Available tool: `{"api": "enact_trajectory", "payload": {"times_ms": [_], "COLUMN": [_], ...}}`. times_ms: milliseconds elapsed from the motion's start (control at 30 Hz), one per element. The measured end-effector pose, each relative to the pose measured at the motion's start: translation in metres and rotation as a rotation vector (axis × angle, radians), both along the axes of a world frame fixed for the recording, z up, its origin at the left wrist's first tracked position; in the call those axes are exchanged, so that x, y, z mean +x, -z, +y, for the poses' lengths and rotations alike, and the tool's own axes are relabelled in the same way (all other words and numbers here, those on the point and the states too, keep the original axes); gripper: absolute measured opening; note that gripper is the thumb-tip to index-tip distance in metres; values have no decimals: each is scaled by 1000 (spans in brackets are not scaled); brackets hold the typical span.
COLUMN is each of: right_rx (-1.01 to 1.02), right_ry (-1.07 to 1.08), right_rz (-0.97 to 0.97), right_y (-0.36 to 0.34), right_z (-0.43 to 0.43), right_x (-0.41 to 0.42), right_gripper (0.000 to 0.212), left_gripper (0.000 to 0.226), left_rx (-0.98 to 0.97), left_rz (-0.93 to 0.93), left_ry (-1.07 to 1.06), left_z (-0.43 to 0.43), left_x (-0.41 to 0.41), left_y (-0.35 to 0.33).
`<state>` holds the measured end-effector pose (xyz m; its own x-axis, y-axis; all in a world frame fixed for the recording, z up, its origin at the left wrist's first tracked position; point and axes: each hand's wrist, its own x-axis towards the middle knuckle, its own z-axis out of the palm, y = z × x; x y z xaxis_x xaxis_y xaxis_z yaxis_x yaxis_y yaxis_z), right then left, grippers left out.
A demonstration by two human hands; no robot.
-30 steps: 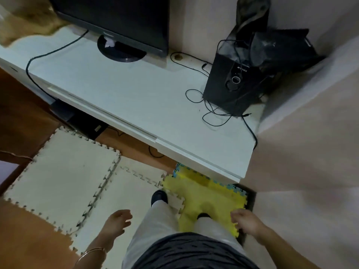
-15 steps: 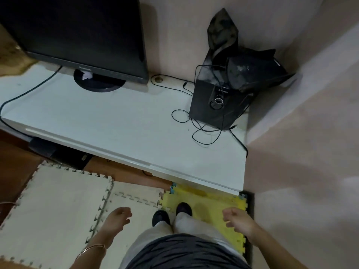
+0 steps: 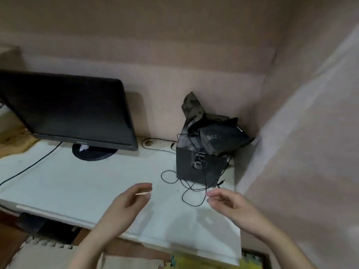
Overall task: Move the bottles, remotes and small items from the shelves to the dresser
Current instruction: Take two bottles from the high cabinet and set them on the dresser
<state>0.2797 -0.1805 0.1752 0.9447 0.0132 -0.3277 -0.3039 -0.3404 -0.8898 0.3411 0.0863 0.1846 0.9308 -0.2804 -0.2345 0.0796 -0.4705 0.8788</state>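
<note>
1. Head view, hands. My left hand and right hand are both raised over the near part of the white dresser top, apart from each other and palms turned roughly inward.
2. Head view, fingers. The left fingers are loosely curved and slightly spread, and they close on nothing. A pale streak at their tips is too blurred to identify. The right fingers are also relaxed and lightly curled, holding nothing.
3. Head view, task items. No bottle, remote or small item shows anywhere, and no shelves are in frame. I cannot give a long axis or a bearing from the fingers for any of them.
4. Head view, deciding relation. I judge that the items lie outside this view, so the next move calls for turning toward the shelves, not reaching. Neither hand can be called nearer.
5. Head view, drop-off surface. The white top is pale and flat, with bare space between the monitor and the speaker box. That space lies just beyond both sets of fingertips.
6. Head view, other entries. A thin black cable loops on the top between the hands and the speaker box. Dark floppy pieces are heaped on the speaker box. Foam mats lie on the floor below.
</note>
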Motion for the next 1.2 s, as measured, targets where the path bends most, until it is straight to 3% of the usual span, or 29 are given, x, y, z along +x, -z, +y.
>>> {"api": "enact_trajectory", "payload": {"times_ms": [67, 167, 267, 400, 500, 600, 700, 833, 1000, 1200], "right_rx": [-43, -311, -483, -671, -769, -793, -826, -960, -1028, -1047], "right_ry": [-8, 69, 163, 241, 266, 361, 438, 478, 522, 529], "right_rz": [-293, -776, -1202, -1632, -1854, -1918, -1887, -1762, -1625, -1624], "right_y": [-75, -176, -257, -350, -412, -477, -539, -603, -651, -685], "right_z": [3, 8, 14, 25, 36, 43, 52, 67, 80, 98], "right_x": [28, 51, 64, 66, 61, 70, 88, 117, 145, 161], "right_gripper": [23, 27, 32, 25, 22, 26, 29, 43, 59, 60], "left_gripper": [19, 15, 29, 22, 16, 23, 33, 47, 56, 51], "left_rx": [-66, -196, -286, -425, -521, -565, -489, -418, -436, -404], "left_rz": [-222, -587, -955, -1338, -1515, -1596, -1662, -1555, -1459, -1560], "left_ry": [58, 103, 106, 19, -25, -70, -142, -157, -39, -63], "left_z": [-11, -25, -38, -52, -57, -65, -74, -86, -85, -80], "left_x": [21, 42, 57, 73, 83, 90, 103, 129, 151, 161], "left_y": [-66, -162, -248, -343, -403, -461, -513, -563, -585, -585]}}
